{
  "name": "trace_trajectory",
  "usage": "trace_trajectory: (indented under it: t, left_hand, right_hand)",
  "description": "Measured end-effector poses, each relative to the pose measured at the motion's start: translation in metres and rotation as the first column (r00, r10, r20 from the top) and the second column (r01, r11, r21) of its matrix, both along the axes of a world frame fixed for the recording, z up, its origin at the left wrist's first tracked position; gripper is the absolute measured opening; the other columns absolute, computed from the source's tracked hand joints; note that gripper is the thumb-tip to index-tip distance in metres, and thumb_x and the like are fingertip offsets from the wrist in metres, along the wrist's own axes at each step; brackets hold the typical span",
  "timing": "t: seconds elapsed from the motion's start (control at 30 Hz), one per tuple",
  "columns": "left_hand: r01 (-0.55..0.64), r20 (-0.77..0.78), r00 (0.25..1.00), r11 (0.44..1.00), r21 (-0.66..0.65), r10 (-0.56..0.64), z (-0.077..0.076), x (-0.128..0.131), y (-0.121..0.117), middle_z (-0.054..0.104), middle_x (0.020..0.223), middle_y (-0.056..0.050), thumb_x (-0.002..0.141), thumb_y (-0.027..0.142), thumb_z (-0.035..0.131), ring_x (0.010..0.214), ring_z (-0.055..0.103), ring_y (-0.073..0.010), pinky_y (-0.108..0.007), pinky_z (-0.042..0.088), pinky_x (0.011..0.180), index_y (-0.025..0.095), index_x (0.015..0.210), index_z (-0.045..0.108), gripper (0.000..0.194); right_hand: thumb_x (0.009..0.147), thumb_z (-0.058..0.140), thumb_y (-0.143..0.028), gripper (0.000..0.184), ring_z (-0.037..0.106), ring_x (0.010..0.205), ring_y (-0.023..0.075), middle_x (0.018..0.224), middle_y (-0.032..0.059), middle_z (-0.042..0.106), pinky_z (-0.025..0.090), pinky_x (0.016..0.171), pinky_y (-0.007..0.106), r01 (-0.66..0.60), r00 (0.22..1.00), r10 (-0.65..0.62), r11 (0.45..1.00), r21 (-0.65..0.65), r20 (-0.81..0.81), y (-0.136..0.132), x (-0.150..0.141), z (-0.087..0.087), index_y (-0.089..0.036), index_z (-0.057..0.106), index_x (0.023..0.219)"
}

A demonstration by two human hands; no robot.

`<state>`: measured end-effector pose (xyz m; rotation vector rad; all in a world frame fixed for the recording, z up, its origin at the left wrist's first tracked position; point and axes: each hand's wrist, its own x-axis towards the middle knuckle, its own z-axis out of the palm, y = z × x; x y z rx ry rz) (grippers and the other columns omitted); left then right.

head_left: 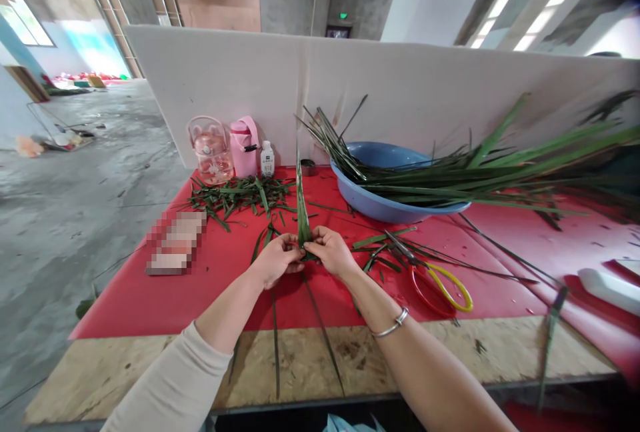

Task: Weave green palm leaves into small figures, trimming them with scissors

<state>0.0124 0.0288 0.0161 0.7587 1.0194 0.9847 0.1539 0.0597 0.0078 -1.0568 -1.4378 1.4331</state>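
Observation:
Both my hands meet over the middle of the red-covered table, fingers pinched on a piece of green leaf strips. One long blade of it stands upright, and thin strips trail down towards the table's near edge. My left hand grips the folded base from the left. From the right, my right hand pinches the same base with thumb and forefinger. How the strips cross under the fingers is hidden. Right of my right hand lie scissors with one red and one yellow handle, among loose strips.
A blue basin holds long green leaves that stick out rightwards. Cut leaf bits are heaped before a clear pink jug, a pink bottle and a small white bottle. A white board stands behind.

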Motion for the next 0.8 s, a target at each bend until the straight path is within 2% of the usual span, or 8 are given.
trace_trajectory:
  t: [0.13, 0.2, 0.3, 0.4, 0.53, 0.7, 0.8]
  left_hand:
    - [-0.006, -0.139, 0.99, 0.997, 0.074, 0.017, 0.0, -0.001, 0.0, 0.048, 0.06, 0.005, 0.061, 0.016, 0.071, 0.05, 0.049, -0.005, -0.021, 0.05, 0.051, 0.015, 0.082, 0.056, 0.026]
    - [-0.024, -0.182, 0.982, 0.995, 0.095, 0.042, -0.001, -0.002, 0.001, 0.051, 0.059, 0.004, 0.062, 0.018, 0.07, 0.05, 0.051, -0.0061, -0.021, 0.05, 0.051, 0.015, 0.081, 0.058, 0.023]
    - [-0.062, -0.15, 0.986, 0.995, 0.074, 0.073, 0.0, -0.002, 0.001, 0.056, 0.059, 0.002, 0.064, 0.019, 0.066, 0.049, 0.054, -0.0071, -0.02, 0.049, 0.048, 0.015, 0.079, 0.057, 0.019]
    - [-0.121, -0.062, 0.99, 0.992, 0.044, 0.123, 0.001, 0.002, 0.0, 0.053, 0.055, 0.005, 0.061, 0.021, 0.066, 0.045, 0.051, -0.0059, -0.018, 0.046, 0.044, 0.017, 0.076, 0.054, 0.019]
    - [-0.156, -0.01, 0.988, 0.987, 0.037, 0.156, 0.002, 0.006, 0.0, 0.051, 0.057, 0.007, 0.057, 0.025, 0.07, 0.044, 0.047, -0.0037, -0.015, 0.043, 0.042, 0.017, 0.072, 0.051, 0.025]
    - [-0.15, -0.252, 0.945, 0.96, 0.238, 0.21, 0.001, 0.006, 0.002, 0.053, 0.06, 0.004, 0.059, 0.027, 0.069, 0.048, 0.047, -0.0054, -0.014, 0.039, 0.038, 0.015, 0.07, 0.056, 0.021]
    - [-0.159, -0.232, 0.947, 0.953, 0.258, 0.221, 0.0, 0.008, 0.001, 0.057, 0.067, 0.002, 0.062, 0.024, 0.066, 0.053, 0.05, -0.0063, -0.014, 0.041, 0.04, 0.015, 0.076, 0.06, 0.017]
  right_hand:
    - [0.06, 0.062, -0.022, 0.013, 0.049, 0.048, 0.0076, 0.054, -0.0052, 0.055, 0.035, 0.047, 0.019, -0.009, 0.999, 0.006, 0.998, 0.055, 0.044, 0.0, 0.001, 0.004, -0.016, 0.051, 0.066]
    - [0.059, 0.063, -0.022, 0.014, 0.048, 0.046, 0.0072, 0.053, -0.0054, 0.055, 0.035, 0.045, 0.019, -0.021, 1.0, 0.02, 0.999, 0.032, 0.02, 0.0, 0.001, 0.006, -0.016, 0.051, 0.065]
    - [0.06, 0.062, -0.024, 0.017, 0.041, 0.035, 0.0054, 0.047, -0.0074, 0.052, 0.028, 0.036, 0.017, -0.05, 0.997, 0.046, 0.997, -0.059, -0.057, -0.003, -0.001, 0.008, -0.018, 0.048, 0.068]
    - [0.059, 0.062, -0.024, 0.021, 0.035, 0.029, 0.0044, 0.045, -0.0083, 0.052, 0.021, 0.029, 0.016, -0.063, 0.987, 0.04, 0.988, -0.141, -0.158, -0.005, -0.005, 0.008, -0.019, 0.047, 0.072]
    - [0.057, 0.062, -0.02, 0.024, 0.034, 0.028, 0.0039, 0.045, -0.01, 0.05, 0.021, 0.027, 0.015, -0.034, 0.967, -0.021, 0.977, -0.209, -0.253, -0.007, -0.009, 0.003, -0.02, 0.043, 0.073]
    - [0.054, 0.063, -0.018, 0.025, 0.031, 0.026, 0.003, 0.044, -0.0114, 0.046, 0.021, 0.024, 0.015, 0.029, 0.959, -0.103, 0.962, -0.271, -0.264, -0.005, -0.009, 0.0, -0.02, 0.041, 0.066]
    - [0.052, 0.061, -0.018, 0.025, 0.03, 0.025, 0.0028, 0.042, -0.0111, 0.046, 0.02, 0.025, 0.015, 0.033, 0.96, -0.12, 0.946, -0.322, -0.254, -0.004, -0.008, -0.001, -0.02, 0.04, 0.064]
